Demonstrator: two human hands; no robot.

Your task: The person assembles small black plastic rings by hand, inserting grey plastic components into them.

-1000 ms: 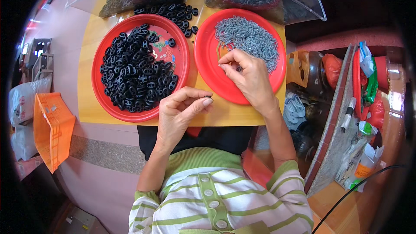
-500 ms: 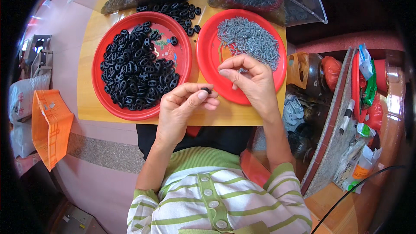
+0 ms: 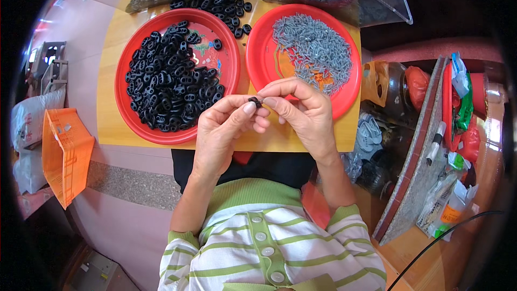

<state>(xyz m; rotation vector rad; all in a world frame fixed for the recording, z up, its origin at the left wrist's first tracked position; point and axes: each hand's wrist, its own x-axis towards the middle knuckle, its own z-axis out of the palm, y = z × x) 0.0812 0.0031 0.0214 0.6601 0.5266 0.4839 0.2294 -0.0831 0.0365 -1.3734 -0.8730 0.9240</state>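
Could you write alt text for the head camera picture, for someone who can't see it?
Seen from above, a person's left hand and right hand meet over a wooden table, pinching a small black part between their fingertips. Behind them sit two red plates: the left plate heaped with black oval pieces, the right plate with small grey pieces.

Two red plates sit on the yellow-tan table (image 3: 116, 129): the left plate (image 3: 129, 113) is heaped with black oval pieces (image 3: 169, 83), the right plate (image 3: 344, 97) with grey pins (image 3: 318, 51). Left of the table lies an orange crate (image 3: 64, 153). Below the table shows a white top with green stripes (image 3: 269, 253)
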